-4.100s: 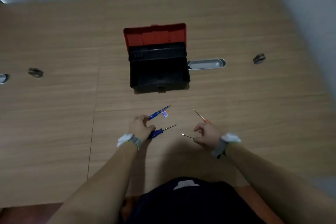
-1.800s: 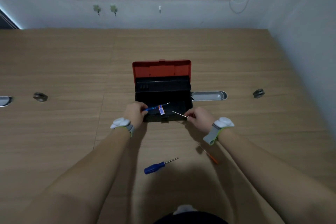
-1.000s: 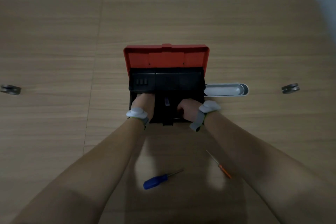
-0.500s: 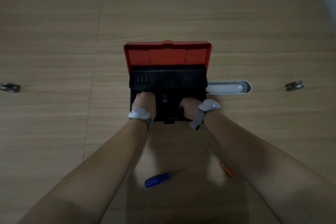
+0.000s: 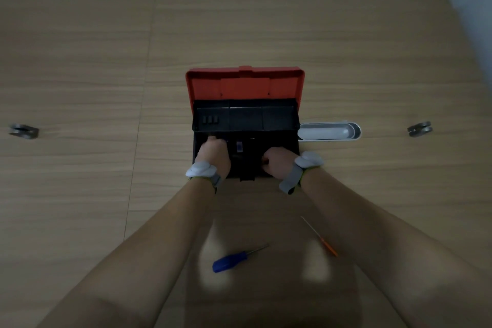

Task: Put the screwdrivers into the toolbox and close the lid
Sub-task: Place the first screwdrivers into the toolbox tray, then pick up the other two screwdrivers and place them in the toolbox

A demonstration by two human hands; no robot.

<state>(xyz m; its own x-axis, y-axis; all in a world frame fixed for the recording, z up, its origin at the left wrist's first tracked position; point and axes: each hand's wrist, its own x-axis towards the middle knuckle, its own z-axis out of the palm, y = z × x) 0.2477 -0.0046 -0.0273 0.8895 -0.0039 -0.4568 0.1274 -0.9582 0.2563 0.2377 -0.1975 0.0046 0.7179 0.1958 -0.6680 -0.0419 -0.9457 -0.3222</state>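
A black toolbox [image 5: 295,142] stands open in the middle of the wooden table, its red lid [image 5: 245,84] tilted back. Both my hands are down inside it. My left hand [image 5: 213,153] is at the left end, next to a white label [image 5: 238,146] of the blue tagged screwdriver on the box floor. My right hand [image 5: 277,164] is curled at the right end; the thin screwdriver it carried is hidden. A blue-handled screwdriver [image 5: 229,261] and a thin orange-handled screwdriver [image 5: 320,238] lie on the table between my forearms.
A black insert tray [image 5: 245,116] sits at the back of the box under the lid. A silver oval cable slot [image 5: 330,131] is just right of the box. Metal fittings sit at the far left [image 5: 24,131] and far right [image 5: 420,129]. A wall rises behind the table.
My hands carried the tagged blue screwdriver and a thin one from the table into the toolbox. Over the last second they have stayed inside it almost still.
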